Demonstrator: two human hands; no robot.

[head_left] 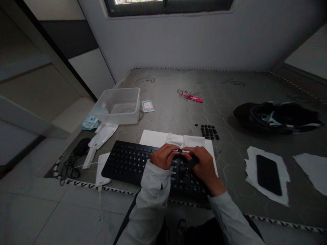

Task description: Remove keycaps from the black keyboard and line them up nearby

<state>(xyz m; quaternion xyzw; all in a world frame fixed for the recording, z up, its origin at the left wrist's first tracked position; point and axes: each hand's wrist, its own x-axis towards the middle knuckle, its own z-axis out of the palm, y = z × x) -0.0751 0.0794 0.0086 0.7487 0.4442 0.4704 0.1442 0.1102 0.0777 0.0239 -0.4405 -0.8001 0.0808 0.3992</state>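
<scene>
- Key: sat just below frame centre; seemed light, stiff, slippery; best held by its sides.
- Left hand, right hand: grip was closed on Key.
- Keyboard: lay beneath, lower centre.

Dim grey light, daylight at window, soft shadows, stretched edges, darkened corners

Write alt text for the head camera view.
A person's left hand and right hand hold a small black piece between them over a black keyboard. Beyond, loose black keycaps lie grouped on a grey patterned surface; a clear plastic bin stands left, a dark slab on a white sheet right.
</scene>
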